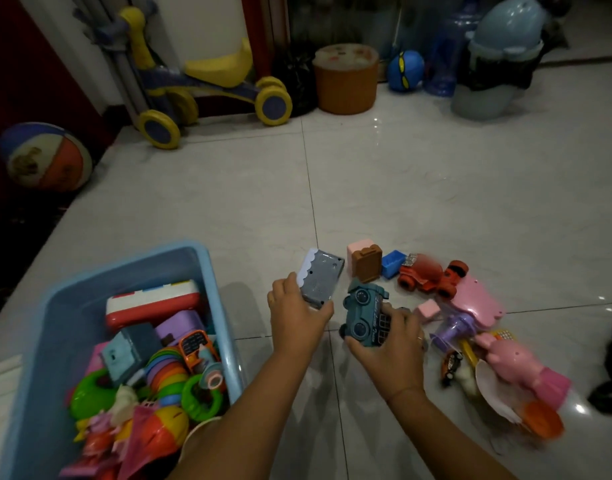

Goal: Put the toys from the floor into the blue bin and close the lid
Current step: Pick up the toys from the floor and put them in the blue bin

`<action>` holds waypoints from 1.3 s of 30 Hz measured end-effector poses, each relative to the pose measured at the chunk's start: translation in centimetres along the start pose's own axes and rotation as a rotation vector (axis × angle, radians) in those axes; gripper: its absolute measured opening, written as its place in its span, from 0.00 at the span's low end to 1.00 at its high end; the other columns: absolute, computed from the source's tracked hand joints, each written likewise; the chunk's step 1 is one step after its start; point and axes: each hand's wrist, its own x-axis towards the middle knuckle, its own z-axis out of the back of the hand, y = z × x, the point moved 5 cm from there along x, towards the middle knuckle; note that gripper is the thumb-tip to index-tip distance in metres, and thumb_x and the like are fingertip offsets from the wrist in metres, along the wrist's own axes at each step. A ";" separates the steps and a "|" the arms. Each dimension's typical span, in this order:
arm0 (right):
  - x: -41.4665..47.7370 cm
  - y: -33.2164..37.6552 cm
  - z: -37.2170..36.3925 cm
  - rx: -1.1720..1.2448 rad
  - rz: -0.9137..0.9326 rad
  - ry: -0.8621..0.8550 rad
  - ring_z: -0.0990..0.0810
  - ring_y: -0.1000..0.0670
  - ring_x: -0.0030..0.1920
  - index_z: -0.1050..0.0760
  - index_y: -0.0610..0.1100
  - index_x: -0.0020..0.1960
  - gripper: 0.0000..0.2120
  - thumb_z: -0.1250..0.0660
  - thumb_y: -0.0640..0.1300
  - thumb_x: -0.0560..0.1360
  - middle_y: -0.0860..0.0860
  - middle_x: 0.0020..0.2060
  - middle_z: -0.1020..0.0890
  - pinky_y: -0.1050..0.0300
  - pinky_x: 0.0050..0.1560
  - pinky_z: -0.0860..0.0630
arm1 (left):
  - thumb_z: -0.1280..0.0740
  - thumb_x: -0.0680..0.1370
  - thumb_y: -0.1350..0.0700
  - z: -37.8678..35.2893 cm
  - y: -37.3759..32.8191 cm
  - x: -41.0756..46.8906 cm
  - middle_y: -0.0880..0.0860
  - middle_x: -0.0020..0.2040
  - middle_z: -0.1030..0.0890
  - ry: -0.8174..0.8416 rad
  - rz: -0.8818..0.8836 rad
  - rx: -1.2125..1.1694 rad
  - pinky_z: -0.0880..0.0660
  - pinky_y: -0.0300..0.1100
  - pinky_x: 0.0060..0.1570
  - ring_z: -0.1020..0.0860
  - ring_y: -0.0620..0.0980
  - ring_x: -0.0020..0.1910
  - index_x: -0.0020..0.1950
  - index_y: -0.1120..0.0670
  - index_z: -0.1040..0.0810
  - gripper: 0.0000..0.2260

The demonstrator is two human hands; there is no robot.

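Grip | grey block (321, 279) is clamped in left hand (297, 318), teal truck (363, 315) in right hand (393, 348) | blue bin (225, 323) is placed at 8 o'clock | risk: truck could be dropped short of rim if held loosely

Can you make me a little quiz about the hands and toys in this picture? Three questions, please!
1. True or false: the left hand grips a grey boxy toy.
2. What does the right hand hold? A) a teddy bear B) a teal toy truck C) a green dinosaur
3. Fill the gap: the blue bin has no lid on it, so it is ___.

Key: 1 true. 2 B. 3 open.
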 end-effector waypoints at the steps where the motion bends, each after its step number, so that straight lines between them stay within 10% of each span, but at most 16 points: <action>1: -0.5 1.2 0.6 0.026 0.025 -0.011 0.31 0.48 0.60 0.33 0.48 0.64 0.38 0.23 0.56 0.58 0.50 0.58 0.33 0.52 0.62 0.27 | 0.27 0.68 0.48 1.6 -0.5 -0.5 0.53 0.59 0.30 -0.041 -0.019 -0.026 0.32 0.40 0.52 0.33 0.51 0.60 0.66 0.52 0.33 0.30; 6: -4.0 8.0 2.8 0.178 0.203 -0.036 0.33 0.54 0.57 0.32 0.48 0.61 0.35 0.23 0.55 0.59 0.55 0.54 0.36 0.62 0.59 0.28 | 0.25 0.67 0.49 10.6 -0.8 -3.9 0.54 0.59 0.29 -0.283 -0.012 -0.049 0.34 0.39 0.53 0.31 0.52 0.60 0.67 0.54 0.32 0.31; 18: -14.9 20.8 -5.6 0.249 0.444 0.394 0.38 0.54 0.63 0.36 0.52 0.65 0.38 0.26 0.60 0.60 0.56 0.61 0.38 0.62 0.66 0.32 | 0.23 0.64 0.51 23.8 15.0 -11.0 0.69 0.55 0.25 -0.633 0.626 0.036 0.29 0.59 0.56 0.29 0.68 0.57 0.58 0.64 0.26 0.29; 24: -11.6 24.7 -9.5 0.166 0.487 0.446 0.38 0.46 0.66 0.37 0.48 0.68 0.40 0.25 0.58 0.62 0.49 0.65 0.38 0.50 0.70 0.37 | 0.23 0.65 0.55 23.3 16.8 -10.9 0.71 0.59 0.28 -0.606 0.632 0.064 0.35 0.60 0.61 0.32 0.69 0.60 0.61 0.67 0.29 0.31; 30: -8.7 23.4 -11.4 -0.179 0.541 0.460 0.54 0.44 0.76 0.53 0.48 0.75 0.44 0.35 0.64 0.69 0.45 0.75 0.51 0.43 0.73 0.63 | 0.27 0.70 0.62 21.5 17.5 -8.7 0.68 0.70 0.35 -0.547 0.521 -0.004 0.40 0.58 0.71 0.38 0.66 0.70 0.72 0.67 0.40 0.35; 39: -5.9 11.8 -6.5 0.089 0.253 0.256 0.46 0.46 0.74 0.45 0.49 0.73 0.36 0.42 0.63 0.70 0.48 0.74 0.45 0.49 0.75 0.51 | 0.31 0.75 0.56 18.7 10.1 -5.0 0.60 0.76 0.41 -0.475 0.305 0.052 0.48 0.55 0.75 0.45 0.58 0.76 0.75 0.60 0.44 0.34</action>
